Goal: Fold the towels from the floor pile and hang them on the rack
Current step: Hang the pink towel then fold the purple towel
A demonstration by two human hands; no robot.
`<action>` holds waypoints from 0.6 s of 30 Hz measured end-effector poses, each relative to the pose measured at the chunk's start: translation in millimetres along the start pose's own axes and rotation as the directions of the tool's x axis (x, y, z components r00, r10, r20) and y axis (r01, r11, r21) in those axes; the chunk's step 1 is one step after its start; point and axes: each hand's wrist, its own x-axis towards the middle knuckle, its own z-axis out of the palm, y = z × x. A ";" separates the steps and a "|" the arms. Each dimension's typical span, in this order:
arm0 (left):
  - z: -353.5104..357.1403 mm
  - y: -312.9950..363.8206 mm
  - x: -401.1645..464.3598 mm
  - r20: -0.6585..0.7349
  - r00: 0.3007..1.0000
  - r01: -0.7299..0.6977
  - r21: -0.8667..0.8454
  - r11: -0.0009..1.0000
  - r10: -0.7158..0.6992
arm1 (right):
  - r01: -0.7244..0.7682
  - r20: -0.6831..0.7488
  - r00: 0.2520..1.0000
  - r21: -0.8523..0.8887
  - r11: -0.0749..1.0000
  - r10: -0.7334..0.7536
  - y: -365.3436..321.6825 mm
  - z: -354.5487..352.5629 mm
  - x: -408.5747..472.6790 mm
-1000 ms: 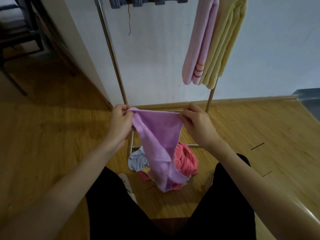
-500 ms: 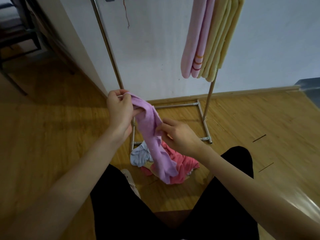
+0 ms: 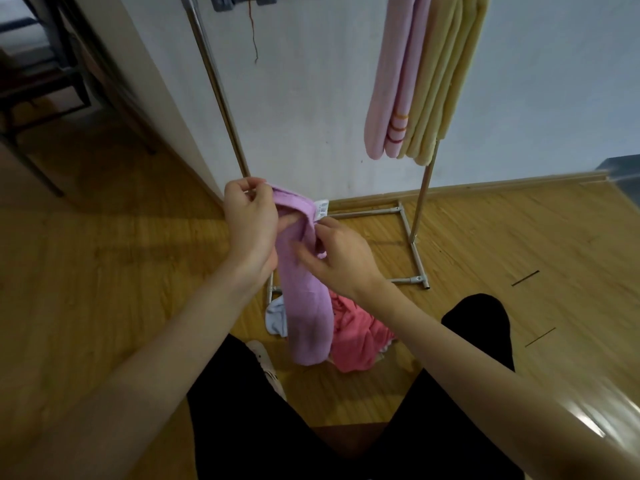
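Observation:
A purple towel [image 3: 306,306] hangs folded lengthwise in a narrow strip in front of me, a white label showing at its top. My left hand [image 3: 251,223] grips its upper end. My right hand [image 3: 337,258] pinches the strip's right edge a little lower. Below it on the floor lies the pile: a coral-pink towel [image 3: 356,336] and a pale blue-white one [image 3: 275,315]. On the metal rack [image 3: 221,98] a pink striped towel [image 3: 389,91] and a yellow towel [image 3: 446,77] hang folded at the right.
The rack's base frame [image 3: 407,244] lies on the wooden floor against the white wall. My black-clad legs [image 3: 242,410] and a white shoe [image 3: 265,362] are below the pile. A dark chair [image 3: 38,98] stands at the far left.
The towel, held spread between both hands a second ago, is now gathered into a narrow strip. My right hand moved left and down to the towel's edge beside my left hand.

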 end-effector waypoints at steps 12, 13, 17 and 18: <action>-33.7 17.0 24.7 0.110 0.982 -0.180 0.299 0.937 0.154 | 0.195 0.043 0.980 -0.009 0.981 -0.195 36.8 -57.8 15.6; -37.1 20.3 25.5 0.150 0.971 -0.229 0.363 0.903 0.186 | 0.208 0.036 0.978 -0.019 0.978 -0.207 37.3 -63.8 19.8; -47.5 38.1 31.7 0.353 0.894 -0.441 0.593 0.673 0.275 | 0.239 0.016 0.971 -0.030 0.971 -0.238 42.0 -82.1 38.2; -49.1 43.4 33.3 0.392 0.878 -0.471 0.615 0.632 0.274 | 0.237 0.019 0.971 -0.021 0.971 -0.236 42.4 -86.1 42.3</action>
